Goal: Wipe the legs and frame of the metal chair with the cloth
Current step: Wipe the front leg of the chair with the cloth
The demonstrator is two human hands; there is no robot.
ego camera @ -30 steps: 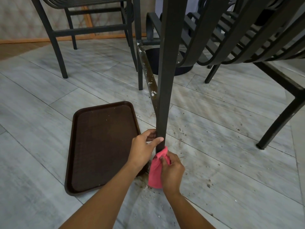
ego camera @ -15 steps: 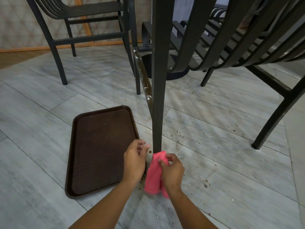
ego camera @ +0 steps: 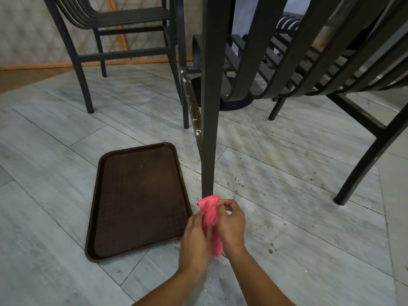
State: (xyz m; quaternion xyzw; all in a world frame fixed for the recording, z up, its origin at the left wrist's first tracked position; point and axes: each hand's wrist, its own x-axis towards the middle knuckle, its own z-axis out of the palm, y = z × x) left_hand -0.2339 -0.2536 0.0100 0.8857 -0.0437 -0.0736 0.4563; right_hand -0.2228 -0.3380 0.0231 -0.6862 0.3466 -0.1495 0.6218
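Observation:
The dark metal chair leg (ego camera: 209,120) runs down the middle of the view to the floor. Behind it a lower frame bar (ego camera: 191,107) is spotted with white and brown grime. A pink cloth (ego camera: 211,215) is bunched at the foot of the leg. My right hand (ego camera: 231,226) pinches the cloth's upper part. My left hand (ego camera: 195,237) holds the cloth from the left, lower down. The leg's very bottom is hidden by the cloth.
A brown plastic tray (ego camera: 136,246) lies flat on the grey tiled floor, left of the leg. Dirt specks (ego camera: 238,180) dot the floor to the right. Another dark chair (ego camera: 106,51) stands at the back left. More chair legs (ego camera: 371,155) cross the right side.
My left hand let go of the chair leg and came down onto the cloth. The cloth and both hands slid down to the foot of the leg.

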